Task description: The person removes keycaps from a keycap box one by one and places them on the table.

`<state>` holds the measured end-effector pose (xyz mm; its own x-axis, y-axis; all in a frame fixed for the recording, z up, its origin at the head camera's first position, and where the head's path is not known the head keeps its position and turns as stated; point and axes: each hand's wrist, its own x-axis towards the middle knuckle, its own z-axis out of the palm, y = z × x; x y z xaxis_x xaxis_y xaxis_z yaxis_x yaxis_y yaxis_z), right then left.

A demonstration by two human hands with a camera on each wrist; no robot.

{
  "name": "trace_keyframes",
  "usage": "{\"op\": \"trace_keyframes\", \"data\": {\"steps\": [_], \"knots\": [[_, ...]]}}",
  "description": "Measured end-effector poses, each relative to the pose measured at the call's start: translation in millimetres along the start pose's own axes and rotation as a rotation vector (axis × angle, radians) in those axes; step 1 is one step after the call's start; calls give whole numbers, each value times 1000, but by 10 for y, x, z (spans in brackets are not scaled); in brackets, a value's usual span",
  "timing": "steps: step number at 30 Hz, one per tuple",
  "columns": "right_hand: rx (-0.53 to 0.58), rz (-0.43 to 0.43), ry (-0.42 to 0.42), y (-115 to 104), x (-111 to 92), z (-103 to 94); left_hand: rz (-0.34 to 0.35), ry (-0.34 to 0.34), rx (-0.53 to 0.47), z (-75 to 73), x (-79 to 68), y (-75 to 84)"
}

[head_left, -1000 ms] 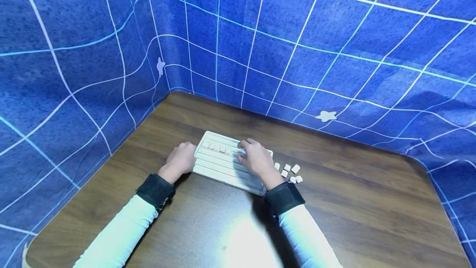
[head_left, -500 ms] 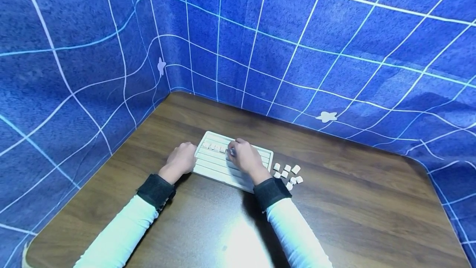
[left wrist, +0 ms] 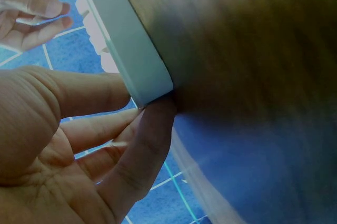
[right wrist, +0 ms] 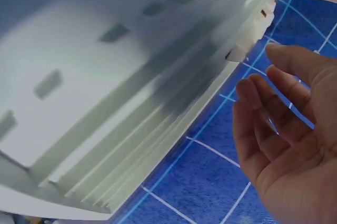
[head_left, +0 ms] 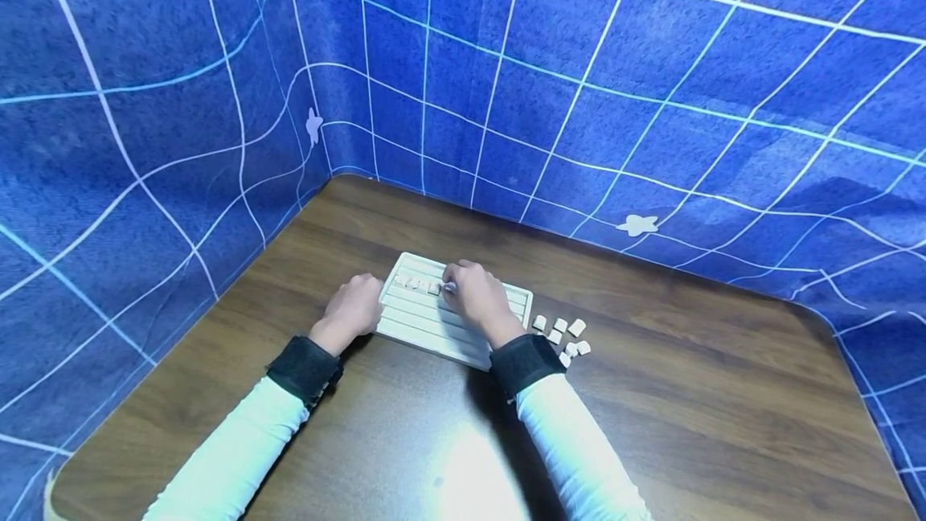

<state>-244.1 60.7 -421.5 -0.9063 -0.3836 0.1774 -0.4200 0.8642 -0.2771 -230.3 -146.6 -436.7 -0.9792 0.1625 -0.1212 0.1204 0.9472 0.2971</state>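
Observation:
A pale ribbed tray [head_left: 423, 324] sits on the table, with a short row of small white keycap-like pieces [head_left: 434, 289] in one of its upper grooves. My left hand [head_left: 352, 312] holds the tray's left side; in the left wrist view its thumb and fingers pinch the white rim [left wrist: 134, 50]. Over the tray, my right hand [head_left: 477, 300] is beside the right end of the row. In the right wrist view the right hand [right wrist: 287, 129] has bent fingers and a gap to the thumb, with nothing seen between them, close to the end piece [right wrist: 239, 50].
Several loose white pieces [head_left: 576, 328] lie on the wooden table [head_left: 687, 360] just right of the tray. A blue cloth wall [head_left: 542, 63] with pale grid lines rises behind and to the left. Bright glare [head_left: 477, 473] marks the table's front.
My right hand has moved left across the tray to the end of the row, its arm uncovering more loose pieces. The left hand has stayed on the tray's side.

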Motion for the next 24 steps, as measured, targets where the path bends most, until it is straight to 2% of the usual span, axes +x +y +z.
{"op": "trace_keyframes", "data": {"steps": [9, 24], "knots": [[-19, 29, -62, 28, 51, 49, 2, -8, 5, 16, 10, 13], [-3, -19, -39, -3, 75, 129, -3, -1, 22, 6, 7, -4]]}}
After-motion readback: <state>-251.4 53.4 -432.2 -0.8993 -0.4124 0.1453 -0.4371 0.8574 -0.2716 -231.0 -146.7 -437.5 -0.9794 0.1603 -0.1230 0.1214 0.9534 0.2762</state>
